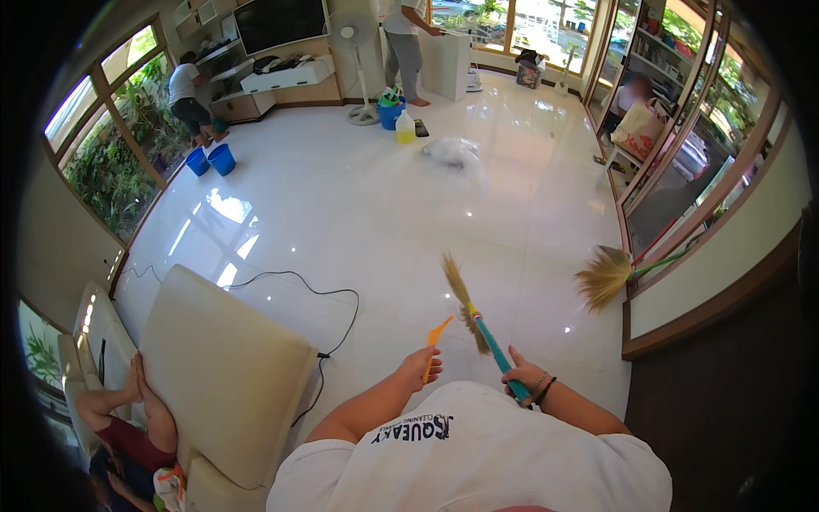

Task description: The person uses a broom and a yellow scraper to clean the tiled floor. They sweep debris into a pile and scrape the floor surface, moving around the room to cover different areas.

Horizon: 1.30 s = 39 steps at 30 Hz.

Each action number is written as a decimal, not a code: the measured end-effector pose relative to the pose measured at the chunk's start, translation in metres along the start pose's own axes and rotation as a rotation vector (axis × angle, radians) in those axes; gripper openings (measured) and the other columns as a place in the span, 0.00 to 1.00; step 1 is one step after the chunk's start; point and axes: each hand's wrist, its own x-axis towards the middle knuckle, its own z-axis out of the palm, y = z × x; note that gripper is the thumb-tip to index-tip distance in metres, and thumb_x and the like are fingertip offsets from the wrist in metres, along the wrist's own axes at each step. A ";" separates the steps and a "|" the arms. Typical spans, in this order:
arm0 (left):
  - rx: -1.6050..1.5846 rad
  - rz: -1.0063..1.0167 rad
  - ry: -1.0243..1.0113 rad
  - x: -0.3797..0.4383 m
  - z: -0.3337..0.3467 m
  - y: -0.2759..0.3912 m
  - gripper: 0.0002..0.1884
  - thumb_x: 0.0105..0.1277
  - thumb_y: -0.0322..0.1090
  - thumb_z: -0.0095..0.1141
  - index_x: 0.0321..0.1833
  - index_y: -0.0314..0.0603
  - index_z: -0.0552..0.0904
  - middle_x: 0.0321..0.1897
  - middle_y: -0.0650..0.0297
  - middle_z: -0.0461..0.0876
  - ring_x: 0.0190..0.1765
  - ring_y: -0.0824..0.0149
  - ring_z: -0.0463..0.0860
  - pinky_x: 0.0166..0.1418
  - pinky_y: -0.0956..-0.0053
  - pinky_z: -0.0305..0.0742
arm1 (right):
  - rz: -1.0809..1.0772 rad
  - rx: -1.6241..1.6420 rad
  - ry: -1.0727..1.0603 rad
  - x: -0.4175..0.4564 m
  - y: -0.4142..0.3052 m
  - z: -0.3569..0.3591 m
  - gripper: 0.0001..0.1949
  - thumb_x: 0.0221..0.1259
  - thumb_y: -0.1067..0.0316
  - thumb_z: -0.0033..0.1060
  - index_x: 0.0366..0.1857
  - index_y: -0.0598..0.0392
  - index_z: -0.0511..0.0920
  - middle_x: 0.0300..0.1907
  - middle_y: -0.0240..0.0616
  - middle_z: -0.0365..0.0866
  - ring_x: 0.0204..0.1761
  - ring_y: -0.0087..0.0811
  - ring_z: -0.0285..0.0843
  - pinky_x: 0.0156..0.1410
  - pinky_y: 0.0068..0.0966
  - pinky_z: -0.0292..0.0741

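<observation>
My left hand (419, 366) is closed around the handle of an orange plastic tool (437, 331), whose angled end points forward; its exact kind I cannot tell. In my right hand (526, 374) is the teal handle of a soft broom (499, 349). The broom's straw bristles (455, 281) spread over the glossy white tiled floor (397, 249), ahead of both hands. Whether the bristles touch the floor is not clear. A dark band and a bracelet circle my right wrist.
A cream sofa (224, 365) with a person lying on it stands left, a black cable (320, 292) beside it. Another straw broom (604, 278) leans right. Ahead lie a clear plastic bag (453, 152), a yellow liquid jug (405, 128) and blue buckets (221, 160). Other people are farther off.
</observation>
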 end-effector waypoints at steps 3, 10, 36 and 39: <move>-0.008 0.012 0.086 0.004 -0.071 -0.002 0.15 0.60 0.49 0.43 0.40 0.46 0.71 0.22 0.66 0.67 0.22 0.72 0.66 0.22 0.78 0.63 | -0.028 -0.032 0.033 -0.001 0.006 0.022 0.44 0.40 0.77 0.49 0.63 0.42 0.35 0.25 0.43 0.69 0.17 0.32 0.70 0.20 0.27 0.69; 0.609 -0.045 0.465 -0.003 -0.222 -0.020 0.22 0.60 0.53 0.38 0.25 0.37 0.70 0.17 0.57 0.70 0.17 0.62 0.70 0.20 0.64 0.65 | -0.144 -0.070 0.146 0.012 -0.015 0.074 0.42 0.41 0.77 0.49 0.62 0.46 0.38 0.21 0.39 0.69 0.15 0.30 0.69 0.18 0.25 0.68; 1.195 0.174 0.375 0.036 -0.179 -0.017 0.20 0.59 0.47 0.42 0.40 0.35 0.75 0.37 0.48 0.76 0.43 0.51 0.74 0.46 0.62 0.67 | -0.034 -0.087 -0.070 -0.033 -0.008 0.034 0.09 0.45 0.71 0.50 0.29 0.64 0.74 0.23 0.40 0.72 0.18 0.30 0.72 0.22 0.24 0.71; 1.298 0.149 0.340 0.020 -0.146 -0.016 0.20 0.59 0.47 0.42 0.41 0.35 0.75 0.37 0.48 0.76 0.43 0.52 0.74 0.46 0.62 0.67 | -0.094 0.084 -0.129 -0.056 0.001 0.013 0.08 0.45 0.71 0.50 0.27 0.64 0.73 0.24 0.41 0.72 0.18 0.32 0.72 0.22 0.26 0.71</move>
